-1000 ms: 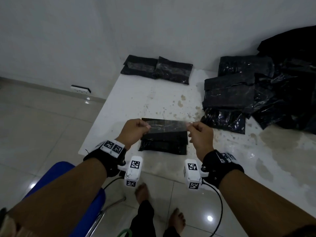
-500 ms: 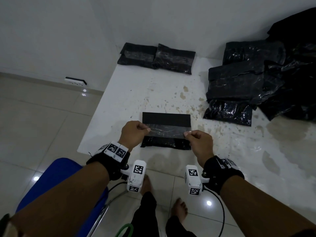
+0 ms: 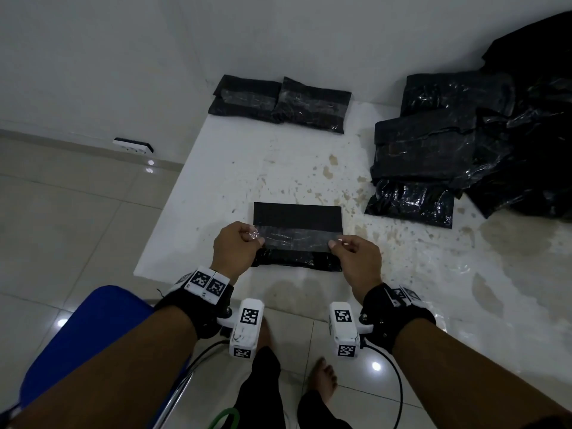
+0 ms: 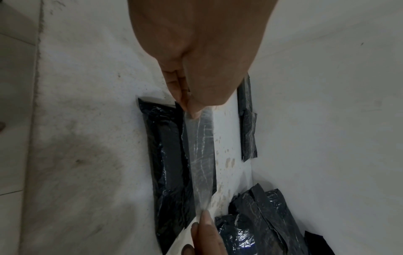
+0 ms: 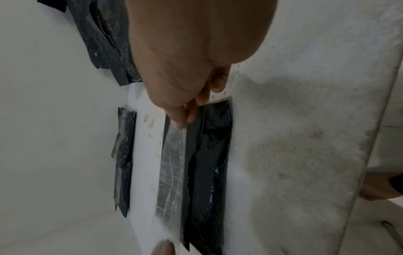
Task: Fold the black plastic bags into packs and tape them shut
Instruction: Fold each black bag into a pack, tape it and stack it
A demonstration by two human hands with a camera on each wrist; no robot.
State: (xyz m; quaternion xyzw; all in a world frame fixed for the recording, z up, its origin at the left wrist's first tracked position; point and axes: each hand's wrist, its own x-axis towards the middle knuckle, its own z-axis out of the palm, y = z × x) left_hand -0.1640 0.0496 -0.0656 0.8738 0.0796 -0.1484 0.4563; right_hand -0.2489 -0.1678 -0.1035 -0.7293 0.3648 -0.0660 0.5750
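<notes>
Left hand (image 3: 236,246) and right hand (image 3: 359,258) held level, fingers pinched.

Three folded packs (image 3: 297,236) (image 3: 244,96) (image 3: 312,103), one tape strip (image 3: 294,238), one loose bag heap (image 3: 464,144), two hands (image 3: 235,246) (image 3: 356,255)

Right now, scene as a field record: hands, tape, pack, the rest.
left hand: pinches the left end of the tape
right hand: pinches the right end of the tape
clear tape strip: stretched between both hands, across the folded pack; contact with it cannot be told
folded pack: flat on the white table, near its front edge
taped packs: two, side by side against the far wall
bag pile: black bags heaped on the table's right side
</notes>
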